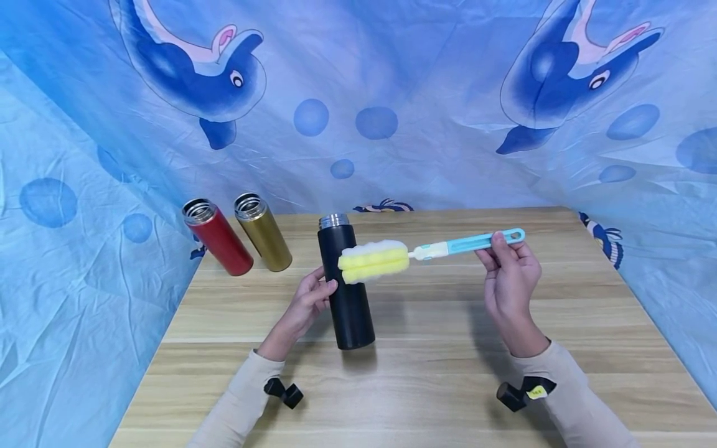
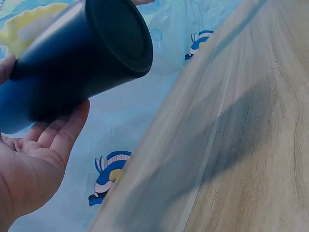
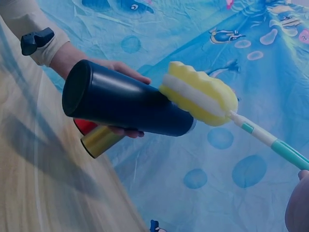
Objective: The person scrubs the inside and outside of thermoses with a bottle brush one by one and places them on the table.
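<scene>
My left hand grips a black vacuum flask around its middle, thumb on the near side. The flask is lidless, its steel threaded neck at the far end, and it is held tilted above the table, as its base in the left wrist view shows. In my right hand is a bottle brush, pinched near the end of its light-blue and white handle. Its yellow and white sponge head lies across the flask's side; whether they touch I cannot tell.
A red flask and a gold flask, both lidless, stand at the back left of the wooden table. Blue sheeting printed with dolphins surrounds the table at the back and sides.
</scene>
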Demonstrator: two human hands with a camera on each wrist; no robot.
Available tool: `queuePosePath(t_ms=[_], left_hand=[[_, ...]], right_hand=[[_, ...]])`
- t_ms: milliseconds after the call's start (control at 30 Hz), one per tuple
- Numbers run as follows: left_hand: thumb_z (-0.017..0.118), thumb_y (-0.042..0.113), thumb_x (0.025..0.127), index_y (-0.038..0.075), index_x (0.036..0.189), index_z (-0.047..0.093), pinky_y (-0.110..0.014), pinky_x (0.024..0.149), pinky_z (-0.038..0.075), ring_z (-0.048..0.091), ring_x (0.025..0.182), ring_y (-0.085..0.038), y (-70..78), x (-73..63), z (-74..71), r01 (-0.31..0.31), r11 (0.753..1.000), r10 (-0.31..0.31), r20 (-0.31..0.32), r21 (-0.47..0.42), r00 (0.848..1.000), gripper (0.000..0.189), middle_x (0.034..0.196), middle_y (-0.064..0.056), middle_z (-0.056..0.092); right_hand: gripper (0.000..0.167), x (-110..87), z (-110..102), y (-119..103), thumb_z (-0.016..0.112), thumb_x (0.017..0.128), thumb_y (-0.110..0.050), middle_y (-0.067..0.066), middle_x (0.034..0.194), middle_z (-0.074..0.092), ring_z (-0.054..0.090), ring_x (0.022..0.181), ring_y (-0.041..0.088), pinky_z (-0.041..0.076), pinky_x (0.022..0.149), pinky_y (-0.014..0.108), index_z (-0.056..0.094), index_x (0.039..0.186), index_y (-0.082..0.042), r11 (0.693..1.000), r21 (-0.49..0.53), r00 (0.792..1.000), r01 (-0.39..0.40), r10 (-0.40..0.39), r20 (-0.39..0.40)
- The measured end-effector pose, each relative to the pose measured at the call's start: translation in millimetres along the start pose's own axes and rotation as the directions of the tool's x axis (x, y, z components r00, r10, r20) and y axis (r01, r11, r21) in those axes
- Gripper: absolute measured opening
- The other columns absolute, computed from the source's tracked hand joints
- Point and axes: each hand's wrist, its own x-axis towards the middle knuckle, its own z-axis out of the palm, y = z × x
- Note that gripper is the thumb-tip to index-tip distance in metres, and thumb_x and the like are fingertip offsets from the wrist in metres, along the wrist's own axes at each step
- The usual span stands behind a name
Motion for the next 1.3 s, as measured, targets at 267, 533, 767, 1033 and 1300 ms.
queuePosePath(t_ms=[267,533,767,1033,1300], left_hand=[[0.056,0.015,0.100,-0.006,0.140,0.043,-0.028,0.079,0.061,0.074,0.087,-0.010,-1.2,-1.6,-0.2,0.010,0.999,-0.010,0.013,0.037,1.000,0.047,0.102,0.000,0.077],[0.055,0.018,0.103,-0.001,0.138,0.046,-0.028,0.080,0.061,0.074,0.089,-0.012,0.0,-1.8,1.4,0.012,1.000,-0.012,0.031,-0.009,0.999,0.041,0.108,-0.002,0.075],[0.057,0.019,0.103,0.006,0.125,0.057,-0.029,0.077,0.061,0.075,0.087,-0.013,1.2,1.2,-1.8,-0.043,0.998,0.044,0.012,-0.052,0.999,0.025,0.102,-0.004,0.075],[0.055,0.011,0.102,0.006,0.121,0.059,-0.024,0.072,0.060,0.072,0.079,-0.009,3.8,4.0,-5.9,-0.035,0.999,0.035,-0.021,-0.009,0.999,0.020,0.093,-0.001,0.076],[0.062,0.008,0.098,0.008,0.117,0.061,-0.019,0.067,0.057,0.069,0.074,-0.007,5.9,5.1,-7.9,-0.030,0.999,0.033,-0.068,0.042,0.997,0.019,0.087,0.001,0.075]], right_hand=[[0.019,2.0,4.5,-1.2,0.074,0.088,0.006,0.018,0.079,0.066,0.073,0.065,0.023,0.060,0.063,0.026,0.055,0.090,0.011,1.000,0.020,1.000,0.006,-0.006,0.008],[0.018,-1.0,1.2,1.1,0.073,0.089,0.006,0.018,0.079,0.068,0.074,0.066,0.022,0.060,0.063,0.025,0.056,0.089,0.009,0.999,-0.036,0.999,-0.036,0.036,-0.006],[0.020,-5.1,-2.4,3.0,0.077,0.086,0.004,0.016,0.078,0.069,0.073,0.065,0.021,0.060,0.063,0.025,0.058,0.091,0.009,0.996,-0.065,0.998,-0.064,0.063,-0.017],[0.012,-9.9,-6.1,2.9,0.071,0.091,0.007,0.016,0.078,0.071,0.073,0.065,0.019,0.060,0.062,0.024,0.058,0.091,0.008,0.992,-0.088,0.996,-0.085,0.085,-0.003],[0.010,-15.5,-9.3,3.1,0.070,0.091,0.008,0.016,0.079,0.072,0.074,0.066,0.020,0.060,0.063,0.026,0.060,0.092,0.009,0.989,-0.105,0.994,-0.106,0.108,0.012]])
